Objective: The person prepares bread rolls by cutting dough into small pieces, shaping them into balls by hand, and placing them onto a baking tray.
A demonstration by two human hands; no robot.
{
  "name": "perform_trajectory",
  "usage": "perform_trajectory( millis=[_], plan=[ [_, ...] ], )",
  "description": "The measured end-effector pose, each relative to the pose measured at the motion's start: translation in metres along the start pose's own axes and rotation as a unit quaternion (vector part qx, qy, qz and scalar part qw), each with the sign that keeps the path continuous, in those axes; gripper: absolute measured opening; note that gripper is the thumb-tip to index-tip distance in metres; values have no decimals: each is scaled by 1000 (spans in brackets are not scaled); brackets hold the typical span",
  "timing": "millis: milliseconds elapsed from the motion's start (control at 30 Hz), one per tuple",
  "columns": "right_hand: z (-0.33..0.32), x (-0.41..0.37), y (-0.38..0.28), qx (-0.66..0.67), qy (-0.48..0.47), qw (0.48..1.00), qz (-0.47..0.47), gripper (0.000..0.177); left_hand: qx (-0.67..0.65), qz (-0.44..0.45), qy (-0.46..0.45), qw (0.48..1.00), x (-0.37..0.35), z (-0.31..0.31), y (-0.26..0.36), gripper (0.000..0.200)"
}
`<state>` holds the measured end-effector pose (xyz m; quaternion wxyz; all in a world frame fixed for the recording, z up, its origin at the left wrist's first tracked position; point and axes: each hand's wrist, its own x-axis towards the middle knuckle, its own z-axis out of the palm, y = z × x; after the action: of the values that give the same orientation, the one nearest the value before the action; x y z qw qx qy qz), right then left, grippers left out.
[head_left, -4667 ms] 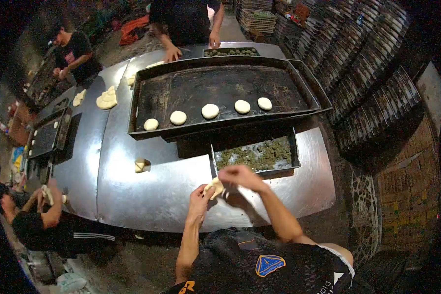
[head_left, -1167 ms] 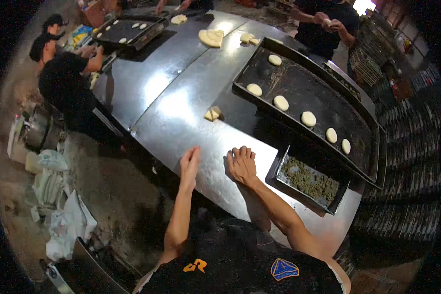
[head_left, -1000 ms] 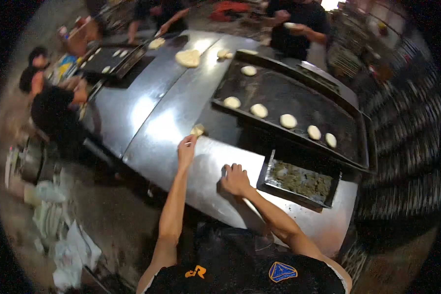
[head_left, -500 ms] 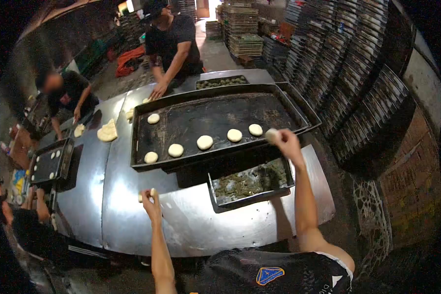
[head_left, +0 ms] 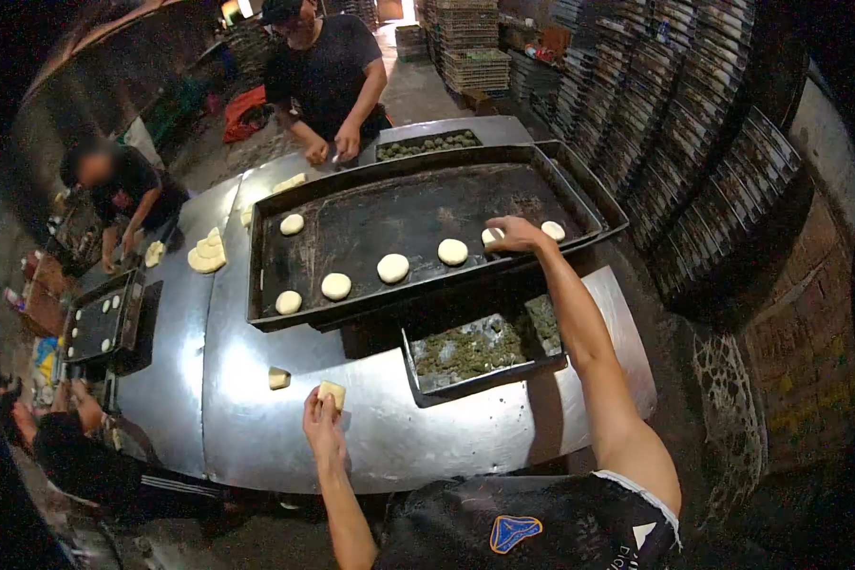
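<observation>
My left hand [head_left: 325, 425] pinches a pale dough piece [head_left: 332, 394] over the metal table [head_left: 389, 380]. Another small dough piece [head_left: 279, 378] lies on the table to its left. At the right end of a large black tray [head_left: 399, 214], my right hand [head_left: 515, 235] touches a round dough disc [head_left: 491, 237], partly covering it. A further disc [head_left: 553, 231] sits just right of that hand. Several more discs [head_left: 393, 268] rest in the tray, mostly along its near side. Below the tray is a smaller tray [head_left: 489, 382] of green crumbly filling.
Across the table a person [head_left: 337, 85] stands by a tray of green balls [head_left: 427, 144]. Two other people are at the left, around a small tray [head_left: 95, 318] of dough. Flattened dough [head_left: 207, 255] lies left of centre. Stacked racks [head_left: 655, 123] stand at the right.
A disc formerly in my right hand now lies in the tray's right end, and that hand has moved left to the neighbouring disc. My left hand moved right; one dough piece now lies on the table.
</observation>
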<state>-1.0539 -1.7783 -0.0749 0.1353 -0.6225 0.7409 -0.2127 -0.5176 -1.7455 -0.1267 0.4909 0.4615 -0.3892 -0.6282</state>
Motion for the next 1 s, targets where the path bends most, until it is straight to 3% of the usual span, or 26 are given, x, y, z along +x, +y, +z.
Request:
perform_trajectory(
  millis=[33, 100, 133, 200, 267, 333, 400, 467, 500, 567, 600, 733, 800, 833, 867, 900, 933, 1000],
  plan=[
    [3, -1, -2, 1, -1, 1000, 0, 58, -9, -3, -5, 1000, -3, 0, 2, 41],
    [8, 8, -10, -125, 26, 980, 152, 58, -20, -1, -3, 1000, -7, 4, 10, 43],
    [8, 4, -10, -101, 32, 981, 165, 61, -26, -6, -8, 1000, -11, 6, 13, 46],
    [9, 10, -5, -126, -47, 978, 157, 63, -66, -16, -31, 997, -22, 7, 15, 51],
    [3, -16, -55, -199, 132, 955, 173, 53, -71, -45, -50, 995, -29, 14, 19, 49],
    [12, -43, -105, -71, 326, 943, 5, 40, -89, -68, -72, 991, -30, 29, 15, 45],
    [39, -80, -165, 211, 124, 969, 18, 34, -107, -63, -105, 987, -33, 49, 8, 44],
    [90, -123, -200, 285, -14, 953, -106, 36, -82, -75, -155, 982, -33, 61, -4, 47],
    [105, -141, -214, 356, -150, 921, -47, 36, -60, -64, -171, 981, -36, 66, -8, 44],
    [138, -170, -228, 444, -128, 887, -16, 33, -17, -59, -188, 980, -40, 65, -22, 39],
    [147, -184, -237, 530, -109, 840, 33, 30, -17, -61, -190, 980, -45, 64, -27, 39],
    [168, -206, -238, 498, -39, 864, 58, 31, 3, -30, -156, 987, -59, 58, -43, 39],
    [162, -206, -235, 415, -69, 905, 67, 31, 8, -58, -159, 985, -62, 59, -43, 33],
    [153, -198, -229, 407, -110, 906, 38, 30, 7, -59, -164, 985, -63, 58, -41, 33],
    [143, -189, -221, 432, -164, 886, 34, 30, -18, -130, -172, 976, -63, 57, -37, 31],
    [131, -179, -214, 411, -128, 902, 42, 32, -41, -199, -180, 962, -60, 55, -34, 30],
    [120, -168, -205, 389, -91, 915, 49, 33, -40, -198, -186, 962, -57, 51, -31, 30],
    [129, -138, -135, 257, 82, 959, 85, 33, -67, -173, -153, 971, -50, 39, -27, 35]
  ],
)
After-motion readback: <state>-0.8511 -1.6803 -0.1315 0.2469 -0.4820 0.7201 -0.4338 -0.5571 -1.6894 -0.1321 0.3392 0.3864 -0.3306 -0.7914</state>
